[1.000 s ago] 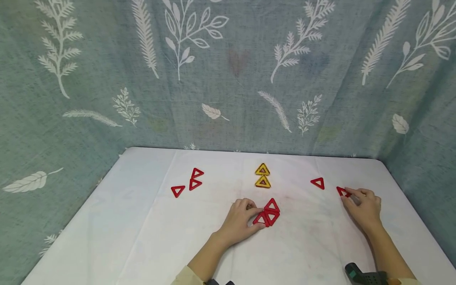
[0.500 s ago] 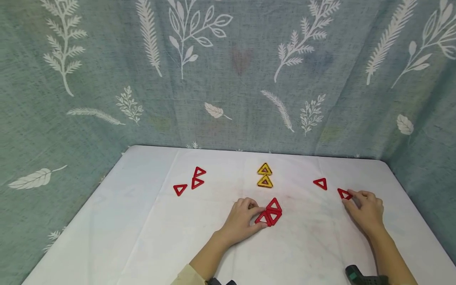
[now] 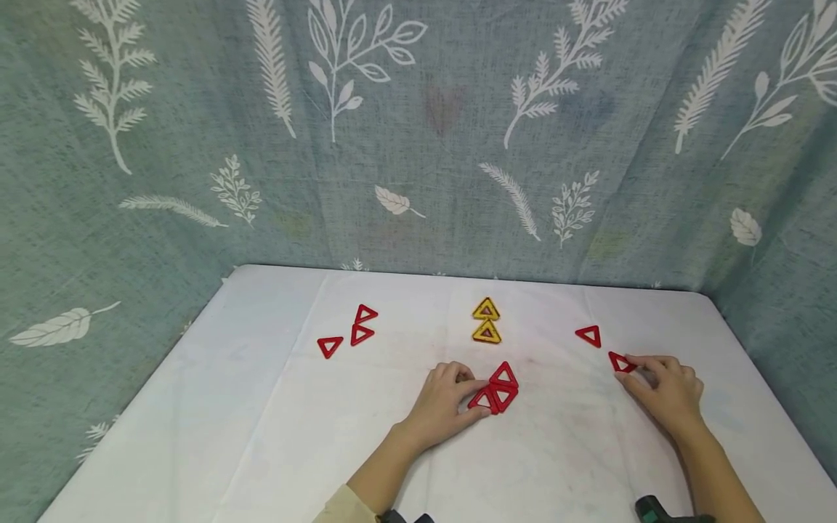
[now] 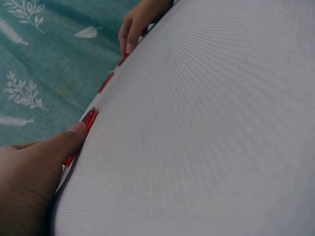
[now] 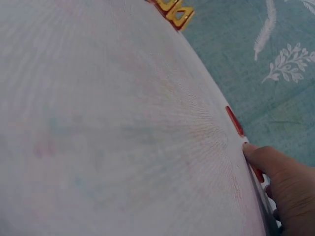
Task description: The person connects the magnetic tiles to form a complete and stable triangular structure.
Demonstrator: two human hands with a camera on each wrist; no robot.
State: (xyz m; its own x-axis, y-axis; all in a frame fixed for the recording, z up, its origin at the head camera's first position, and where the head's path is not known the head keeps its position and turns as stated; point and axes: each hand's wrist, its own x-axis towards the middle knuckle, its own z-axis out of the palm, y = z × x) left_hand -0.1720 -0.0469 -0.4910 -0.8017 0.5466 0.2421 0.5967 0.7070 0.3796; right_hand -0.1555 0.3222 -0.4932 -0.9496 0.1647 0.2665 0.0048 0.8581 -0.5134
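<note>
Three red triangle tiles (image 3: 504,374) lie edge to edge near the middle of the table. My left hand (image 3: 439,401) pinches the left one, a red triangle tile (image 3: 482,399), between thumb and index finger. At the right, my right hand (image 3: 665,387) pinches another red triangle tile (image 3: 620,362) low over the white cloth. Just beyond it lies a single red triangle tile (image 3: 590,335). In the right wrist view the thumb (image 5: 263,156) overlaps the held tile. Seen from the left wrist, the left thumb (image 4: 74,136) presses along the red tile's edge (image 4: 90,118).
Two yellow triangle tiles (image 3: 486,332) stand tip to base behind the red group. Several loose red triangle tiles (image 3: 330,346) lie at the back left. A green patterned curtain (image 3: 418,145) hangs behind the white table (image 3: 216,407). A dark device (image 3: 660,511) sits by the right forearm.
My right hand has slid its red tile a little to the left and nearer to me. The left hand stays on the red group. The view has shifted slightly.
</note>
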